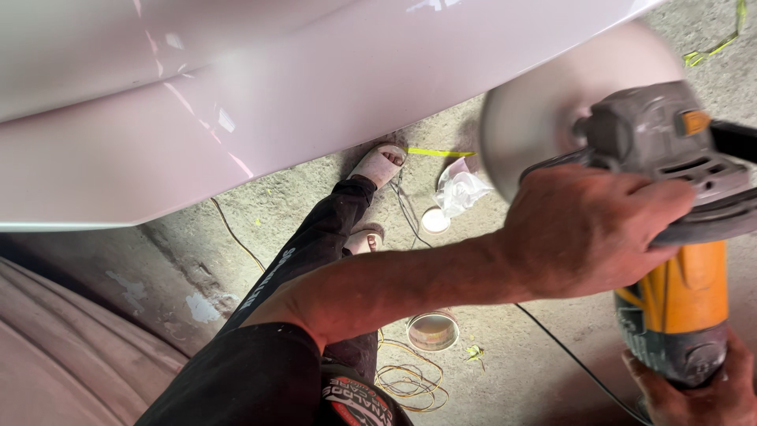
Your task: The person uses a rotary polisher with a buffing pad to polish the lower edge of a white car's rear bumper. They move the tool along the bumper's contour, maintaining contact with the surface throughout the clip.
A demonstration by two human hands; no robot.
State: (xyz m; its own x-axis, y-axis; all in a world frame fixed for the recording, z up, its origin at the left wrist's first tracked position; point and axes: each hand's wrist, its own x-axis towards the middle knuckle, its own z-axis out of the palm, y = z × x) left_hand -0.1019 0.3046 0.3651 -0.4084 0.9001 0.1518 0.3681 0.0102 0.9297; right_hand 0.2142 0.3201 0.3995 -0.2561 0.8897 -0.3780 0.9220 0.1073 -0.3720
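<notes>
Polisher (670,237), orange-bodied, sits gripped by both hands: left hand (591,233) wrapped over its grey head, right hand (698,390) clasping the tail. Its spinning disc (544,102) hangs just beyond the left knuckles, near the pale car panel (315,102) edge; open concrete floor (520,363) lies beneath.

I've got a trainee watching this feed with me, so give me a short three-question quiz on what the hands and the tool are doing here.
1. True or false: the left hand grips the grey head of the polisher.
2. Where is the right hand? A) on the pale car panel B) at the lower end of the orange polisher body C) on the round tin
3. Fill in: the round polishing pad looks blurred and sits just below the panel's ____ edge.

Key: 1 true; 2 B; 3 lower.
</notes>
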